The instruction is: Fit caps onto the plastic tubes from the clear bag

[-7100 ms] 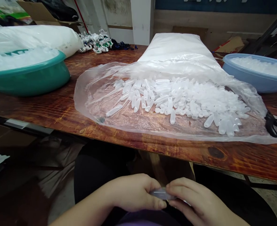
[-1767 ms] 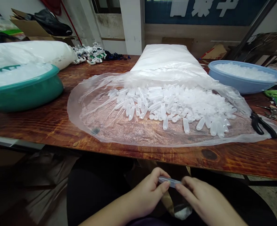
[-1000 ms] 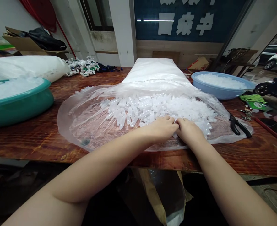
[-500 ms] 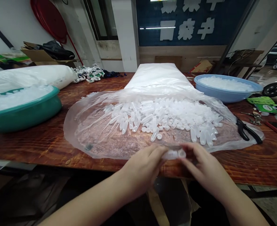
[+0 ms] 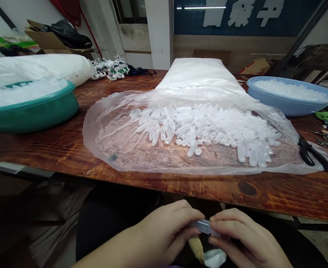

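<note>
My left hand (image 5: 172, 229) grips one end of a small translucent plastic tube (image 5: 202, 225), low in front of the table edge. Pinched on the tube's other end is my right hand (image 5: 240, 232), close to the left. Beyond them, a pile of translucent tubes and caps (image 5: 208, 123) lies on a clear plastic sheet (image 5: 141, 160), spilling from a large white bag (image 5: 197, 70). One tube and a small round cap (image 5: 198, 151) lie at the pile's near side.
A green basin (image 5: 35, 113) of clear pieces stands left, a blue basin (image 5: 286, 104) right. Black-handled scissors (image 5: 314, 154) rest on the sheet's right end. White and dark items (image 5: 113, 69) are heaped at the back left. The wooden table edge (image 5: 164, 188) crosses before my hands.
Both hands have dropped from over the table's front edge to below it, still holding the tube. The view has tilted down and shifted left.
</note>
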Tool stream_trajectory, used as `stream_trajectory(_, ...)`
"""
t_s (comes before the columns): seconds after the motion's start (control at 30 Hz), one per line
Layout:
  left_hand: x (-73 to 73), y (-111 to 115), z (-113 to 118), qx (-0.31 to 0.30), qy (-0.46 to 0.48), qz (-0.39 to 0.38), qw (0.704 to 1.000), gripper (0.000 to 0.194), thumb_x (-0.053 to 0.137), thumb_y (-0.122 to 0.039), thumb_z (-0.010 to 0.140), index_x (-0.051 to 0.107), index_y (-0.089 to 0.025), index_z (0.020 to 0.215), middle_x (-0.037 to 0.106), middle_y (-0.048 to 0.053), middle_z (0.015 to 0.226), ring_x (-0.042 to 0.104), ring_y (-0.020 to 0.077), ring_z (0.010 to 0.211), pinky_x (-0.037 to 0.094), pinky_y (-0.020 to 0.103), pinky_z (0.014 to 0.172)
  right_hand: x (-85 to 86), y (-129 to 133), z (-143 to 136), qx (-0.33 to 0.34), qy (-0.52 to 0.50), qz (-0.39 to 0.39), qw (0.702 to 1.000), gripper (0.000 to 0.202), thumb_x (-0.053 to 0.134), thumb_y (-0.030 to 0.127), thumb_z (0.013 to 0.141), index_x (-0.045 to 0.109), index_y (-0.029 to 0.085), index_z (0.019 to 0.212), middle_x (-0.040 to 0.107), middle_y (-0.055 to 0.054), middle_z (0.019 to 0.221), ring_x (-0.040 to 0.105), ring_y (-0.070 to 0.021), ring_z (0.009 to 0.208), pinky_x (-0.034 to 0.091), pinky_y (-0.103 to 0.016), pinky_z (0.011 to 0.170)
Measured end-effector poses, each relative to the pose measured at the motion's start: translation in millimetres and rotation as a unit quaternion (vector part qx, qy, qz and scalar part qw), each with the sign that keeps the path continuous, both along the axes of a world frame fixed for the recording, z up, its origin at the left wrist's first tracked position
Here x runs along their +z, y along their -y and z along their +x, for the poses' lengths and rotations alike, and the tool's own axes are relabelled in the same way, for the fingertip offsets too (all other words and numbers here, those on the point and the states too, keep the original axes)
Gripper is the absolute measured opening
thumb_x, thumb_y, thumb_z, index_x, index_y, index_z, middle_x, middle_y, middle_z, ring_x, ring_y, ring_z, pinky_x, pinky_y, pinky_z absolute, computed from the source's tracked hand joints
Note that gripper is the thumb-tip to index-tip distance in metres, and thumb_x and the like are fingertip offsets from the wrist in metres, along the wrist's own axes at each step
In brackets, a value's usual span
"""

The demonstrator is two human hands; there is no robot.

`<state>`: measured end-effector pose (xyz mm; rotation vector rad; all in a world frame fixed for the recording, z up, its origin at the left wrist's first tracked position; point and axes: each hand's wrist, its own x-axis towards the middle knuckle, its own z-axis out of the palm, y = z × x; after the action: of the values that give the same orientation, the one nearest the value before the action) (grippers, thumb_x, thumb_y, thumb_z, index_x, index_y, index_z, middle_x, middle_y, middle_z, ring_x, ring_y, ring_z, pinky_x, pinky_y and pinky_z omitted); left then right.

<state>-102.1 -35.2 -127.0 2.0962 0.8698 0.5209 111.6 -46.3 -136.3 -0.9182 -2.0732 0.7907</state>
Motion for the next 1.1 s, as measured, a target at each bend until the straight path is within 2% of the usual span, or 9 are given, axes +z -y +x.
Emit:
stream_trajectory(0.07, -3.3, 2.4, 1.4, -0.006, -0.004, 0.061, 0.998, 0.028, 0.032, -0.019, 0.093, 0.052, -0.016, 0.112, 0.059, 0.006, 0.093, 0.055, 0.0137, 0.081, 0.044, 0.021, 0.073, -7.7, 4.7, -6.4, -0.051, -0.046, -0.133, 0.989, 0.011, 0.061, 0.033, 0.082, 0.064, 0.023, 0.085, 0.064, -0.001, 0.070, 0.063, -0.0126, 0.059, 0.052, -0.017, 0.053)
stream_trajectory(0.2, -14.7, 4.1, 8.0, -0.016, -0.057, 0.098, 0.993, 0.033, 0.023, -0.021, 0.096, 0.055, -0.016, 0.103, 0.061, 0.006, 0.088, 0.056, 0.0147, 0.075, 0.043, 0.023, 0.068, -21.7, 10.3, -18.4, -0.150, -0.048, -0.327, 0.932, 0.060, 0.025, 0.053, 0.092, 0.052, 0.017, 0.052, 0.049, 0.000, 0.043, 0.050, -0.0117, 0.039, 0.043, -0.020, 0.040)
stream_trajectory(0.37, -25.6, 2.5, 5.5, 0.028, 0.003, 0.103, 0.994, 0.024, 0.030, -0.017, 0.093, 0.050, -0.014, 0.107, 0.061, 0.009, 0.096, 0.057, 0.0161, 0.086, 0.044, 0.025, 0.079, -22.8, 8.0, -10.5, -0.107, 0.023, -0.053, 0.993, 0.028, 0.047, 0.042, 0.088, 0.057, 0.020, 0.102, 0.064, -0.006, 0.088, 0.063, -0.0156, 0.071, 0.050, -0.022, 0.063)
stream_trajectory(0.53, -27.5, 6.6, 3.6, -0.027, -0.017, 0.063, 0.997, 0.024, 0.038, -0.009, 0.087, 0.048, -0.017, 0.106, 0.060, 0.006, 0.094, 0.056, 0.0156, 0.084, 0.045, 0.025, 0.077, -23.1, 9.2, -9.3, -0.067, 0.093, -0.067, 0.991, 0.046, 0.024, 0.038, 0.096, 0.048, 0.020, 0.061, 0.050, 0.002, 0.052, 0.050, -0.0103, 0.046, 0.041, -0.019, 0.044)
stream_trajectory(0.7, -23.8, 12.5, 11.1, -0.019, -0.021, -0.024, 0.999, 0.015, 0.042, -0.015, 0.086, 0.049, -0.018, 0.099, 0.058, 0.003, 0.085, 0.055, 0.0125, 0.072, 0.046, 0.019, 0.067, -26.2, 5.9, -15.6, -0.081, 0.097, 0.112, 0.986, 0.040, 0.033, 0.036, 0.092, 0.052, 0.018, 0.063, 0.052, -0.001, 0.054, 0.049, -0.0134, 0.049, 0.039, -0.024, 0.047)
stream_trajectory(0.8, -27.7, 13.8, 17.1, -0.013, -0.038, 0.018, 0.999, 0.018, 0.037, -0.016, 0.088, 0.049, -0.015, 0.102, 0.058, 0.006, 0.085, 0.055, 0.0144, 0.073, 0.046, 0.022, 0.070, -30.7, 1.5, -24.3, -0.084, 0.042, -0.123, 0.988, 0.049, 0.025, 0.037, 0.094, 0.044, 0.019, 0.052, 0.046, 0.001, 0.048, 0.046, -0.0117, 0.045, 0.037, -0.022, 0.044)
stream_trajectory(0.87, -33.1, 12.4, 19.6, -0.017, -0.067, 0.074, 0.995, 0.023, 0.033, -0.016, 0.089, 0.049, -0.012, 0.105, 0.059, 0.009, 0.083, 0.054, 0.0170, 0.073, 0.047, 0.026, 0.070, -35.2, -0.8, -29.0, -0.092, 0.013, -0.304, 0.948, 0.055, 0.020, 0.047, 0.094, 0.046, 0.018, 0.055, 0.049, 0.000, 0.051, 0.050, -0.0129, 0.047, 0.040, -0.022, 0.045)
stream_trajectory(0.93, -38.1, 8.9, 20.8, -0.032, -0.101, 0.105, 0.989, 0.025, 0.031, -0.016, 0.090, 0.050, -0.011, 0.105, 0.059, 0.010, 0.083, 0.054, 0.0190, 0.072, 0.048, 0.030, 0.069, -37.2, -1.8, -28.7, -0.103, 0.033, -0.347, 0.932, 0.057, 0.019, 0.052, 0.092, 0.051, 0.018, 0.059, 0.053, -0.001, 0.053, 0.053, -0.0145, 0.051, 0.042, -0.023, 0.047)
stream_trajectory(1.1, -44.2, -5.4, 30.3, 0.003, -0.197, -0.010, 0.980, 0.020, 0.035, -0.020, 0.090, 0.052, -0.016, 0.100, 0.062, 0.008, 0.089, 0.060, 0.0199, 0.075, 0.049, 0.030, 0.068, -5.5, -4.0, -8.0, -0.134, 0.216, -0.026, 0.967, 0.042, 0.036, 0.046, 0.091, 0.056, 0.022, 0.063, 0.059, -0.001, 0.056, 0.057, -0.0165, 0.050, 0.041, -0.025, 0.047)
